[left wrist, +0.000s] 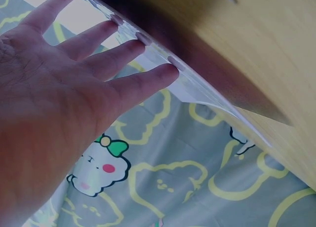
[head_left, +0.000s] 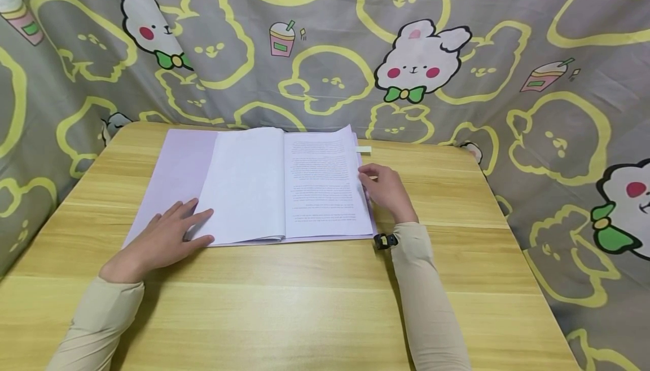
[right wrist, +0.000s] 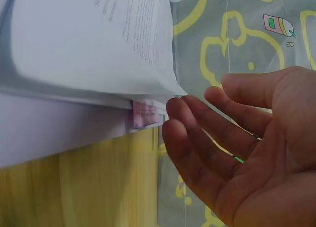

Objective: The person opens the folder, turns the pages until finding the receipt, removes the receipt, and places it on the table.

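Note:
A lilac folder [head_left: 185, 168] lies open on the table with a stack of papers in it. Its left-hand page [head_left: 249, 185] looks blank; the right-hand page [head_left: 322, 190] carries lines of print and curls up at its far right corner. My left hand [head_left: 165, 235] rests with fingers spread on the folder's left cover and the near-left edge of the blank page. At the outer edge of the printed page is my right hand [head_left: 384, 189]. In the right wrist view its loosely bent fingertips [right wrist: 177, 108] meet the page edge, while the thumb stands apart from them.
A pale tab [head_left: 364, 149] sticks out beyond the folder's right side; a pinkish label [right wrist: 144, 116] shows there from the right wrist. The wooden table [head_left: 284, 309] reaches a patterned grey curtain [head_left: 325, 27] at the back and sides. A black band [head_left: 385, 241] sits on my right wrist.

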The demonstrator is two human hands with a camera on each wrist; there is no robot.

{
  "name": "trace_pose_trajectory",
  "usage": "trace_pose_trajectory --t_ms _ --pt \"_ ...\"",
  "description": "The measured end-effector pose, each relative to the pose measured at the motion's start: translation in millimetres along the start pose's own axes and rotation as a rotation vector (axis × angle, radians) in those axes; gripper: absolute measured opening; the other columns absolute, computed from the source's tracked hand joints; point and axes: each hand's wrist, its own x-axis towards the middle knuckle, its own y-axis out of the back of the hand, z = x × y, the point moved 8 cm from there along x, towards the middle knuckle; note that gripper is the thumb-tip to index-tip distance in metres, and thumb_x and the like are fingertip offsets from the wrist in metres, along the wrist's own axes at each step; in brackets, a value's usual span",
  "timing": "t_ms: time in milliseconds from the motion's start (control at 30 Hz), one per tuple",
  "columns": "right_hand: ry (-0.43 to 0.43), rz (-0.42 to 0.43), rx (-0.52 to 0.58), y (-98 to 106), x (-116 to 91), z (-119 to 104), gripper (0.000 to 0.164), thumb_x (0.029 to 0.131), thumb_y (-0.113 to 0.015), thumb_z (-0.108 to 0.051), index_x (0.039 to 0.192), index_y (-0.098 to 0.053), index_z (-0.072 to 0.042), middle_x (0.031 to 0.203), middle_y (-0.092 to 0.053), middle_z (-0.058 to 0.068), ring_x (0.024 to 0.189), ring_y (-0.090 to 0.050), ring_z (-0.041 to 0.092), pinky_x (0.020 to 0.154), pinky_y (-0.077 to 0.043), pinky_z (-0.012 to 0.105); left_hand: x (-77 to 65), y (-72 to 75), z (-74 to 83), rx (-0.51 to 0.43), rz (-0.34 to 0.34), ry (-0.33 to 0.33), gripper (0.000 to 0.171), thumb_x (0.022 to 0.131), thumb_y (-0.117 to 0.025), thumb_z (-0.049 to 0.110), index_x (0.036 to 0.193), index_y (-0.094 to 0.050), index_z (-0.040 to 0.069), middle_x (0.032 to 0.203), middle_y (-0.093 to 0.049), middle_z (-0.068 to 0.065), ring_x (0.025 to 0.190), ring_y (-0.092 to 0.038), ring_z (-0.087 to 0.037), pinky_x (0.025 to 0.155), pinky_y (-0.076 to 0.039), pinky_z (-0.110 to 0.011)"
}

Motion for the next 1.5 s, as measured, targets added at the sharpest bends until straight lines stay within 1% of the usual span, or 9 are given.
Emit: trace_pose_trajectory --t_ms 133,267,467,633,800,1033,1300,1500 --pt "0.005 -0.008 0.018 -3.7 -0.1 -3.3 0.031 0.104 -0.059 -0.024 0.130 -0.067 -0.008 0.123 -0.070 0.010 0.106 -0.069 0.027 0.082 -0.057 0.039 0.1 0.1 -0.2 0.002 0.003 0.000 0.073 0.098 -0.060 0.056 0.153 -0.048 0.009 0.161 -0.028 -0.032 0.146 -0.022 -0.060 0.105 -0.021 -0.083" --pt "0.029 -0.019 0.016 -9.1 0.0 -6.8 0.031 0.104 -0.059 -0.021 0.131 -0.067 -0.007 0.123 -0.069 0.012 0.109 -0.067 0.030 0.088 -0.056 0.041 0.3 -0.6 -1.1 0.001 0.005 0.002 0.073 0.098 -0.060 0.057 0.153 -0.048 0.010 0.162 -0.028 -0.031 0.146 -0.022 -0.060 0.105 -0.021 -0.083" --pt "0.074 -0.016 0.013 -16.0 -0.3 -12.4 0.031 0.103 -0.060 -0.021 0.129 -0.067 -0.006 0.121 -0.070 0.012 0.109 -0.067 0.031 0.092 -0.055 0.044 0.8 -1.5 -1.7 0.001 0.003 0.001 0.074 0.098 -0.060 0.058 0.153 -0.048 0.010 0.162 -0.028 -0.031 0.146 -0.022 -0.060 0.105 -0.021 -0.083" --pt "0.085 -0.029 0.026 -22.9 -1.0 -15.0 0.030 0.103 -0.062 -0.023 0.127 -0.067 -0.007 0.124 -0.069 0.012 0.109 -0.068 0.030 0.093 -0.054 0.045 0.7 -1.6 -1.6 -0.002 0.001 0.001 0.074 0.098 -0.060 0.058 0.153 -0.048 0.010 0.162 -0.027 -0.031 0.146 -0.022 -0.060 0.106 -0.020 -0.083" --pt "0.062 -0.046 0.061 -30.8 -1.1 -13.6 0.034 0.102 -0.062 -0.027 0.130 -0.064 -0.008 0.130 -0.067 0.010 0.111 -0.068 0.028 0.094 -0.055 0.044 0.6 -1.9 -1.6 -0.002 0.001 0.000 0.074 0.098 -0.060 0.057 0.153 -0.048 0.010 0.162 -0.028 -0.031 0.146 -0.022 -0.060 0.105 -0.021 -0.083" --pt "0.038 -0.066 0.049 -40.4 0.0 -13.2 0.040 0.103 -0.061 -0.035 0.137 -0.060 -0.013 0.138 -0.062 0.007 0.113 -0.068 0.025 0.091 -0.056 0.043 0.6 -2.8 -2.9 0.000 0.005 -0.002 0.073 0.098 -0.060 0.058 0.153 -0.048 0.011 0.162 -0.028 -0.031 0.146 -0.022 -0.060 0.105 -0.021 -0.083" --pt "0.074 -0.075 0.021 -45.9 -2.5 -22.9 0.045 0.104 -0.059 -0.037 0.144 -0.057 -0.016 0.144 -0.058 0.009 0.113 -0.068 0.026 0.088 -0.058 0.042 0.5 -3.2 -3.1 -0.001 0.003 -0.001 0.074 0.098 -0.060 0.058 0.153 -0.048 0.010 0.162 -0.028 -0.031 0.146 -0.022 -0.060 0.105 -0.021 -0.083" --pt "0.075 -0.086 0.014 -50.4 -4.6 -27.9 0.051 0.104 -0.059 -0.037 0.150 -0.051 -0.018 0.148 -0.054 0.010 0.114 -0.067 0.026 0.088 -0.058 0.042 0.2 -2.6 -2.2 -0.003 0.003 -0.003 0.074 0.098 -0.060 0.057 0.153 -0.048 0.010 0.162 -0.028 -0.032 0.146 -0.022 -0.060 0.105 -0.021 -0.083"
